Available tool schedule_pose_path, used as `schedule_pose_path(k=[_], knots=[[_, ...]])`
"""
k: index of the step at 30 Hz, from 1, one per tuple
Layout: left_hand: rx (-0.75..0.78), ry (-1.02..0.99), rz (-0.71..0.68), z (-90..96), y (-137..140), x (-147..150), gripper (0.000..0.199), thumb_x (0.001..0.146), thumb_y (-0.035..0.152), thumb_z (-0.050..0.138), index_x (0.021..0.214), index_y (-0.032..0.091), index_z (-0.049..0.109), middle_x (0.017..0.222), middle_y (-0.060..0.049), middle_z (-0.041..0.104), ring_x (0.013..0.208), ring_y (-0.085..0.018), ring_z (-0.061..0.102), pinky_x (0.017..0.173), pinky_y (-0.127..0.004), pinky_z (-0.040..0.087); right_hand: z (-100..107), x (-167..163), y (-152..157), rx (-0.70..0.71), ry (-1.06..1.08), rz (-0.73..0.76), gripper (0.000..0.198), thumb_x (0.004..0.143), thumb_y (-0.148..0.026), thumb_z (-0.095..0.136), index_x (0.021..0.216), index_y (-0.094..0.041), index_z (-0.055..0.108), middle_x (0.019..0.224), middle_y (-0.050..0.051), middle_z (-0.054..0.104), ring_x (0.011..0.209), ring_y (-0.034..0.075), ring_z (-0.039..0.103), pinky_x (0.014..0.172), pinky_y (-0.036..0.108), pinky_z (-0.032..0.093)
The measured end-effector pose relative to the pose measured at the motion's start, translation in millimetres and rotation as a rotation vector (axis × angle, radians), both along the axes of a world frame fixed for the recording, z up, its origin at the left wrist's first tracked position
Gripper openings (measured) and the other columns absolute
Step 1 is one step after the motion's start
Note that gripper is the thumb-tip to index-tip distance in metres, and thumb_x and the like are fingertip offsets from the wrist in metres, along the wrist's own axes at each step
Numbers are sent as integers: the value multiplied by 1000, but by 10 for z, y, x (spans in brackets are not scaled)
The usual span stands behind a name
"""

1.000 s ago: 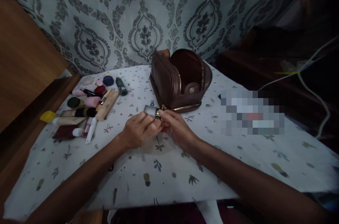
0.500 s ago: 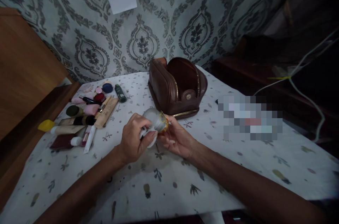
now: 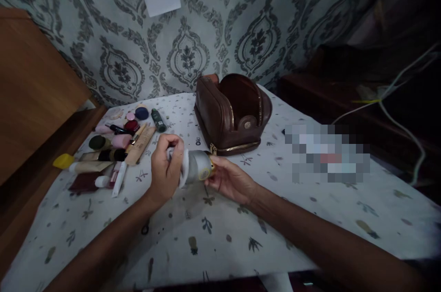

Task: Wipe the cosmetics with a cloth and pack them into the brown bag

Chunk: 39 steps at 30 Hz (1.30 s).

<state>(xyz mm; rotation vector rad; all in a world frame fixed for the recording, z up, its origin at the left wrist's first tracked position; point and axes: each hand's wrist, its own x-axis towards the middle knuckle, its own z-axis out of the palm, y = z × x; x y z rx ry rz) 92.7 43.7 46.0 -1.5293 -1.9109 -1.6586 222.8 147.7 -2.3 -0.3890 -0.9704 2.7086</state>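
Observation:
Between my hands, above the table, a rounded grey container (image 3: 198,166) lies on its side, with a yellow emblem and a yellow end toward the right. My right hand (image 3: 232,179) grips that yellow end with thumb and fingertips. A white cloth or wipe (image 3: 185,168) is bunched in my left hand (image 3: 165,170), whose fingers close round it against the container's left end. Just behind the container stands a brown leather toiletry bag (image 3: 215,115), unzipped at the top, its inside dark.
Several cosmetics lie at the left, among them a beige tube (image 3: 140,146), a dark green bottle (image 3: 158,120), a navy round case (image 3: 141,113) and a maroon pouch (image 3: 82,182). A pixelated patch covers something at the right. A patterned white cloth (image 3: 227,255) covers the table.
The container has turned so its emblem faces me more and its axis is nearly level. My left hand has shifted left and up, with the white cloth now round the container's left end.

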Motion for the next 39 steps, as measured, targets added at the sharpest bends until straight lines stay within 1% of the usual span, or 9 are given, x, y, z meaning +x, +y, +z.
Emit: schedule_pose_path(k=[6,10,14,19,21,25,28,33,39], knots=[[-169,-230,-23,-144,52,16,23,98,37,42,89,21,56,81,1,58,77,-15,56,72,-26,46,-7,-19,42,-29,76,-176,38,66,-34,86,93,-21,62,83,-4,68,68,9,64,61,19,50],[-243,-282,-3,-181,79,-27,25,96,42,43,95,21,57,87,-1,61,83,-18,59,75,-28,48,-25,-26,61,90,79,-267,47,66,-37,86,104,-22,63,87,-2,67,66,9,63,59,21,47],[-281,-58,-41,-23,62,-131,24,92,44,50,95,22,60,82,0,61,78,-18,60,70,-27,47,-23,-13,57,424,30,-368,48,70,-35,80,112,-21,64,86,-1,63,67,10,59,59,22,45],[-668,285,-268,222,38,-135,28,83,37,67,109,29,64,83,3,66,72,-18,63,67,-28,49,-48,29,5,1121,-87,-513,45,61,-19,73,106,-21,68,89,1,60,79,16,58,72,30,48],[-756,348,-334,277,40,-100,30,83,33,66,114,32,64,93,2,70,81,-20,66,74,-29,52,-59,51,-26,1282,-134,-505,52,59,-20,71,111,-20,65,90,1,61,79,18,58,74,32,50],[-856,368,-377,320,53,-57,29,84,28,63,112,31,64,109,0,70,97,-21,67,81,-30,53,-36,102,-80,1349,-229,-398,84,63,-26,69,141,-16,41,106,8,66,87,24,64,80,39,53],[-928,377,-358,322,48,-66,28,83,31,64,112,30,63,109,-1,70,99,-23,67,81,-31,53,-28,128,-85,1405,-235,-334,95,66,-30,72,149,-15,29,123,14,63,101,29,65,88,42,53],[-925,520,-306,285,-44,-161,31,83,31,63,113,31,62,109,-3,70,93,-25,69,75,-31,53,-81,138,-77,1475,-149,-281,102,69,-36,80,152,-19,24,140,17,51,124,32,55,101,44,47],[-959,579,-207,94,-150,-325,43,78,30,67,120,26,58,109,-9,71,90,-27,69,75,-35,54,-48,168,-126,1497,-115,-138,101,71,-30,79,153,-23,20,143,16,45,127,32,51,103,45,45]])
